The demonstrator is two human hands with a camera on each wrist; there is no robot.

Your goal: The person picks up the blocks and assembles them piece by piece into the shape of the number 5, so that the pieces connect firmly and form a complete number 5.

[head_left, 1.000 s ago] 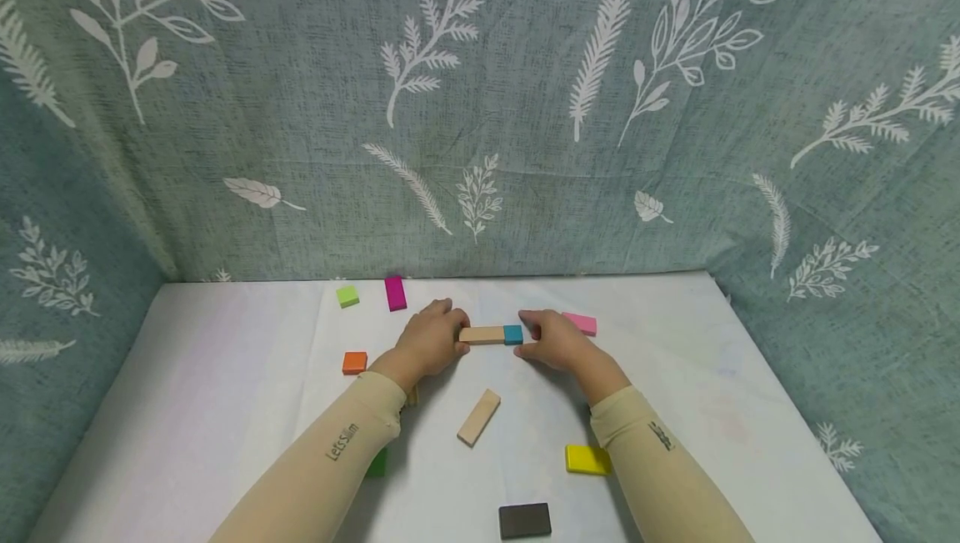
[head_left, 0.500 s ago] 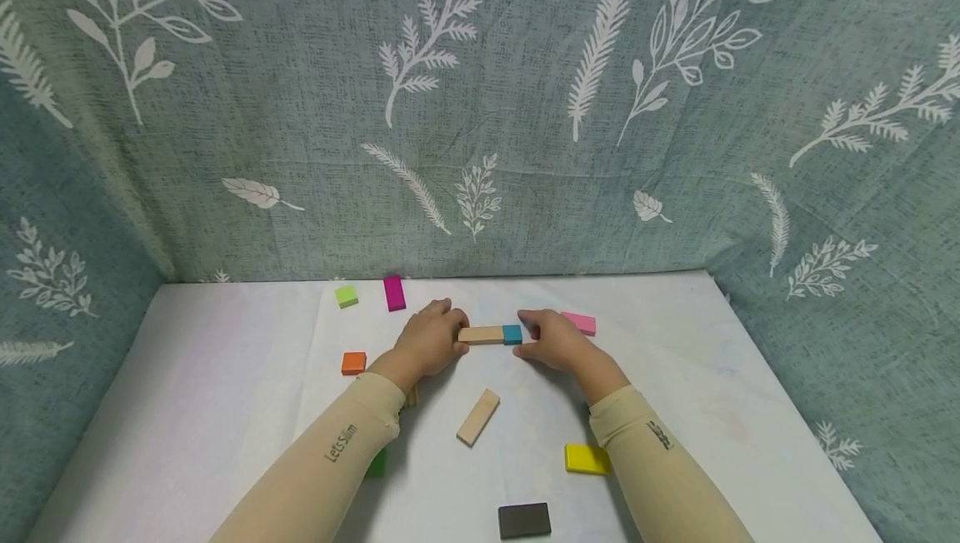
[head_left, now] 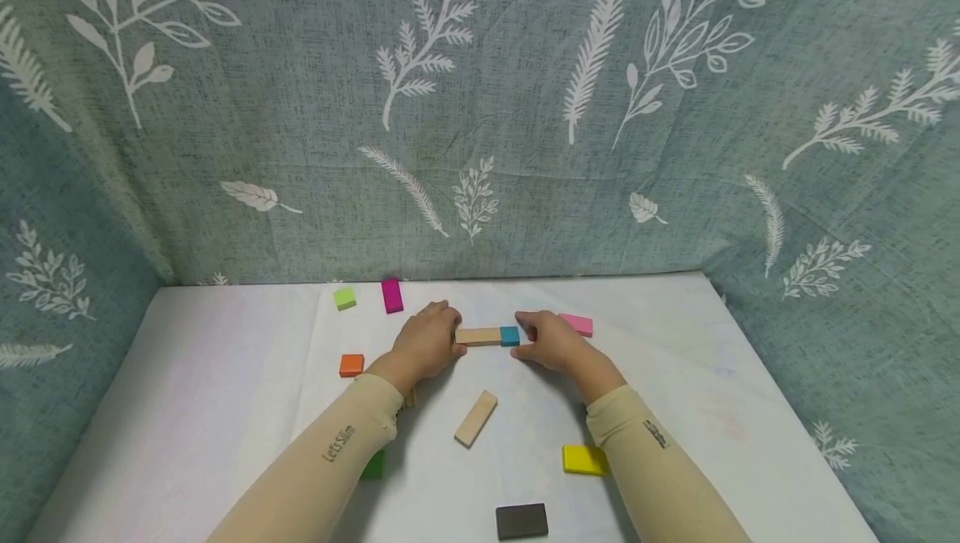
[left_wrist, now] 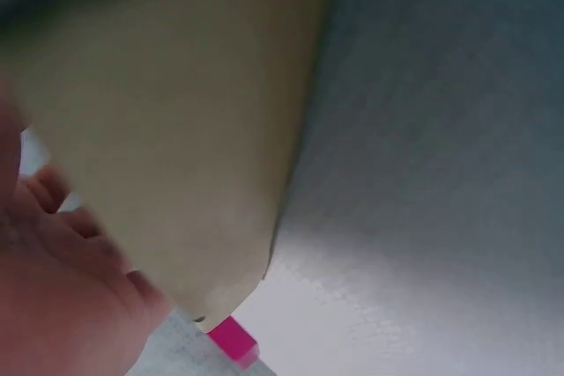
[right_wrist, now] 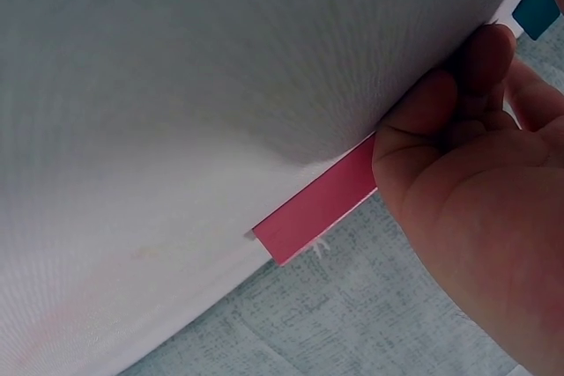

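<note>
A plain wooden block point(head_left: 477, 337) lies crosswise on the white cloth, with a small teal block point(head_left: 510, 336) end to end at its right. My left hand point(head_left: 430, 340) pinches the wooden block's left end between thumb and fingers. By the teal block's right end is my right hand point(head_left: 553, 342), thumb and forefinger spread and apart from it. In the right wrist view the teal block point(right_wrist: 538, 8) shows past the fingertips, and a pink block point(right_wrist: 319, 202) lies behind the hand. The sleeve hides most of the left hand in the left wrist view.
Another wooden block point(head_left: 476, 419) lies nearer me. Around it are black point(head_left: 522, 520), yellow point(head_left: 584, 460), green point(head_left: 373, 465), orange point(head_left: 352, 364), lime point(head_left: 345, 299) and magenta point(head_left: 392, 295) blocks. My left sleeve partly covers the green one. A leaf-patterned curtain point(head_left: 315, 193) stands behind the table.
</note>
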